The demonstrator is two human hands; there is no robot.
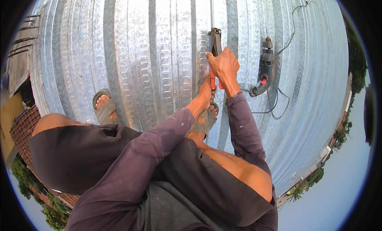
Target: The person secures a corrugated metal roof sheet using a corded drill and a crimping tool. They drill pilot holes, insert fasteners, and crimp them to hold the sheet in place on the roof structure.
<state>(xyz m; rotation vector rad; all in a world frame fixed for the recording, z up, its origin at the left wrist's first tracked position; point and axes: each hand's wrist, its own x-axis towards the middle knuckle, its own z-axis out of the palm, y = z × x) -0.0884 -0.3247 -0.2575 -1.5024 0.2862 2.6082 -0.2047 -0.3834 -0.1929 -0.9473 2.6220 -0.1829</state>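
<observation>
A hand riveter (216, 42) with a dark metal head and orange handles points away from me, just above the ribbed metal sheet (139, 44). My right hand (225, 67) is closed around its middle, thumb toward the left. Lower down, my left hand (205, 91) grips the orange handle end beside my right foot. The fingers of both hands are partly hidden, and I cannot tell whether the tool's nose touches the sheet.
A corded power drill (267, 67) lies to the right of my hands, its black cable (284, 103) looping over the sheet. My sandalled feet (106, 107) stand on the ribs. Beyond the sheet's edges are a tiled roof (28, 129), trees and bare rods (24, 40).
</observation>
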